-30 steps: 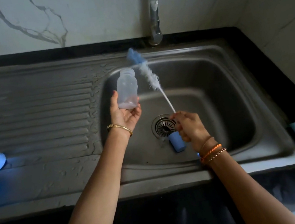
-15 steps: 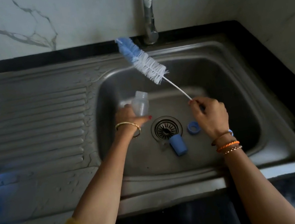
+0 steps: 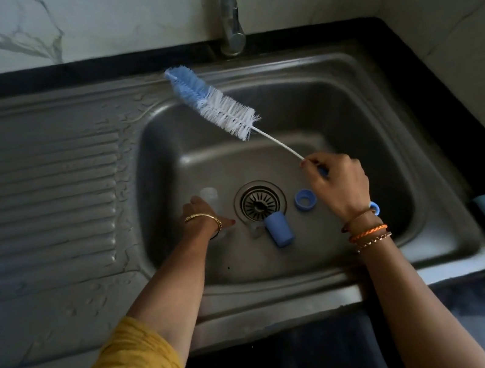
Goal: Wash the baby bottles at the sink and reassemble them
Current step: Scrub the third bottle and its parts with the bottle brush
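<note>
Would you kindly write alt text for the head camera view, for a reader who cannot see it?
A person's right hand holds a long bottle brush over a steel sink, while the left hand holds a clear bottle low in the basin. A blue cap and blue ring lie near the drain.

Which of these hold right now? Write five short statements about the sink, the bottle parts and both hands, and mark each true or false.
1. The right hand grips the bottle brush by its handle. True.
2. The brush's bristles are inside the bottle. False: they are up in the air over the basin's back left corner.
3. A blue cap lies on its side just in front of the drain. True.
4. The blue ring sits on the draining board. False: it lies in the sink, right of the drain.
5. The left hand is down at the clear bottle on the basin floor. True.
</note>
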`<act>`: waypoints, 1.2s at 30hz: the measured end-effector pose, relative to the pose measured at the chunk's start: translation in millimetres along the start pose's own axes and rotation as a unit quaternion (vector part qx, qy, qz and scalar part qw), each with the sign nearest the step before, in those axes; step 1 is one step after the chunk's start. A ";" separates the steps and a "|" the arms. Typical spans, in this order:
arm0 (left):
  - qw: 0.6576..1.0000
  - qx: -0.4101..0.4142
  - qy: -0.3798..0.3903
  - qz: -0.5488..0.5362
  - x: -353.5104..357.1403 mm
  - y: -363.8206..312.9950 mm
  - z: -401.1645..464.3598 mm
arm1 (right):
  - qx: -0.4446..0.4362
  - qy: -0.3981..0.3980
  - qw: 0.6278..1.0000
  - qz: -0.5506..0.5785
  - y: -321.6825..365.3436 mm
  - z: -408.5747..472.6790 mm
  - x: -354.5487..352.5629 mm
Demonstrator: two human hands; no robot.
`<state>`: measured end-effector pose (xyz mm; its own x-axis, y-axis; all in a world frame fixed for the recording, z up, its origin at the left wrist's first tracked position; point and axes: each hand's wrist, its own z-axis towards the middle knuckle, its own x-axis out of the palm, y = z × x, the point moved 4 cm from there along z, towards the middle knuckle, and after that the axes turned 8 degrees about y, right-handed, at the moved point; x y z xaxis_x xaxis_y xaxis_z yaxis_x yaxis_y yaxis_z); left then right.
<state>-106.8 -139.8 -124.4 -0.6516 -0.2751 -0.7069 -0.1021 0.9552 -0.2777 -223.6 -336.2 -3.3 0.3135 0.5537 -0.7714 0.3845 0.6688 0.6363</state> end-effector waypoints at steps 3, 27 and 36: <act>1.000 -0.003 0.010 0.013 3.4 -3.0 0.3 | 0.007 0.008 1.000 -0.013 -2.3 0.7 0.8; 0.938 0.328 0.074 0.087 81.4 -150.3 4.3 | 0.065 -0.033 0.997 0.003 -38.6 14.1 -25.5; 0.934 0.327 0.040 0.135 87.6 -154.7 6.2 | 0.061 -0.040 0.997 0.039 -43.1 17.5 -25.0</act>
<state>-143.5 -312.3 -147.4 -0.6442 -0.0006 -0.7649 0.5382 0.7102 -0.4538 -232.8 -387.5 -11.5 0.4127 0.5566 -0.7210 0.4574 0.5579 0.6925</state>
